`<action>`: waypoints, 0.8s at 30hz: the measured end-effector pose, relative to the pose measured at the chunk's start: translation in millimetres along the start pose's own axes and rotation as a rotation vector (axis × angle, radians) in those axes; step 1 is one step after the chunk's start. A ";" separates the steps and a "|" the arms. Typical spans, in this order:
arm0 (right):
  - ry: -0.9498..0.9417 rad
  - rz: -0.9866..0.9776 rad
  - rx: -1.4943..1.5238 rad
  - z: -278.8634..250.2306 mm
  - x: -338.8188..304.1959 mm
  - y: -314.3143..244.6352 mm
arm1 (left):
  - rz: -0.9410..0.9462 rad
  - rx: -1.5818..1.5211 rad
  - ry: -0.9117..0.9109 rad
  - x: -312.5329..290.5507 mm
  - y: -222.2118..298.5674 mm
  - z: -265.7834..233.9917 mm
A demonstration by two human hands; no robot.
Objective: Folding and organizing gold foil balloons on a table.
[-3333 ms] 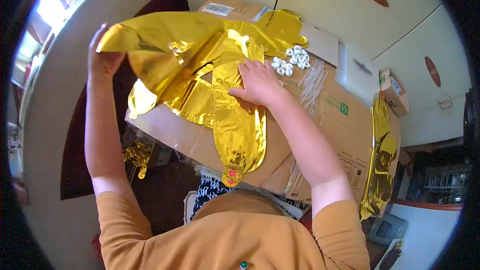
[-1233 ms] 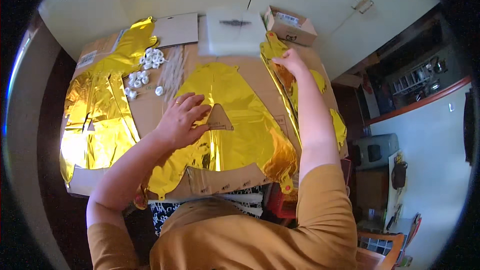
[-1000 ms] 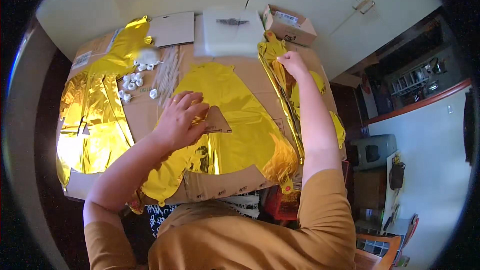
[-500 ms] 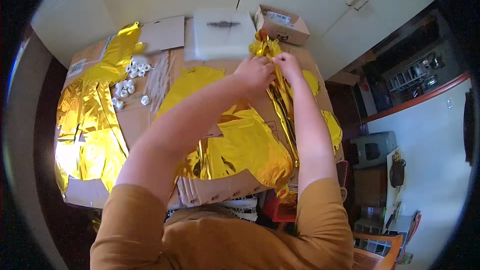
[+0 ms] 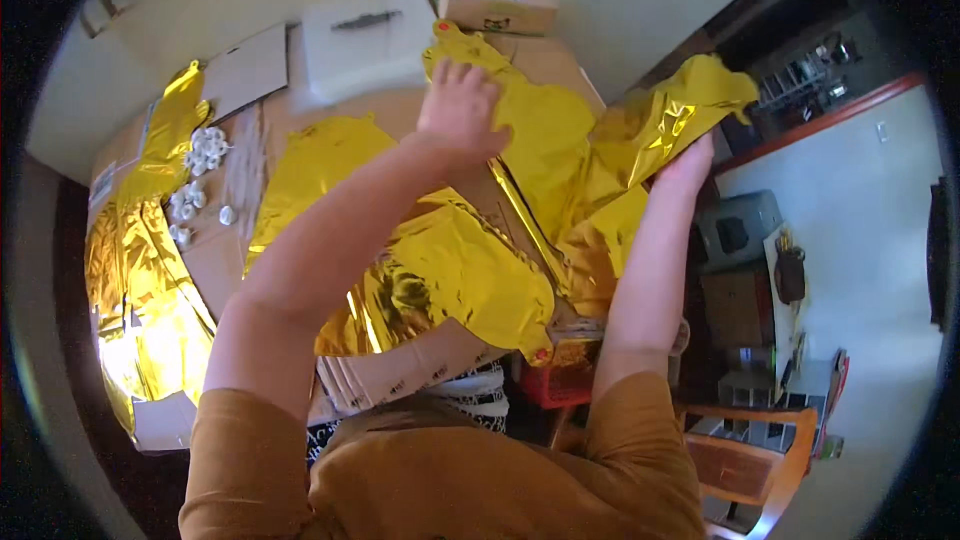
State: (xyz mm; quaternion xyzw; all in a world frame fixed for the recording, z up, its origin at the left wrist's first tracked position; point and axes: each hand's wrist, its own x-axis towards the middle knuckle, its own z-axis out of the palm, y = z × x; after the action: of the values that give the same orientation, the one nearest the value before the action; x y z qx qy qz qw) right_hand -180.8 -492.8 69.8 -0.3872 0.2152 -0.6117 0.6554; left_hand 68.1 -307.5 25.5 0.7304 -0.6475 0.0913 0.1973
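Opened out since the earlier frame, the gold foil balloon [image 5: 555,125] spans the right of the tabletop [image 5: 206,258], one end grasped aloft by the right hand [image 5: 684,170], the left hand [image 5: 462,112] splayed loose (apparently unfolding, with flattening called for next).

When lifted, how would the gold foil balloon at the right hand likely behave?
The gold foil balloon is probably floppy: it bends over the right hand. It looks flat and thin, so likely light. Its shiny surface may be slippery.
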 end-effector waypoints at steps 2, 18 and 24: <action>-0.054 -0.180 -0.088 -6.6 -11.7 -20.1 | 0.079 -0.104 0.000 -8.7 50.2 -0.6; 0.204 -0.618 -0.478 -85.7 -102.1 -356.2 | 0.202 -0.157 -0.143 -44.1 79.9 21.3; -0.036 -0.675 -0.785 38.7 -113.5 -247.7 | 0.039 -1.024 -0.002 -47.1 113.0 -55.7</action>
State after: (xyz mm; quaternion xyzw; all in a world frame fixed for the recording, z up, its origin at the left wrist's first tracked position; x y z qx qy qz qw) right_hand -326.9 -361.5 262.5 -0.6621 0.2803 -0.6556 0.2305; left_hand -42.9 -251.4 76.8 0.5279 -0.6229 -0.2345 0.5275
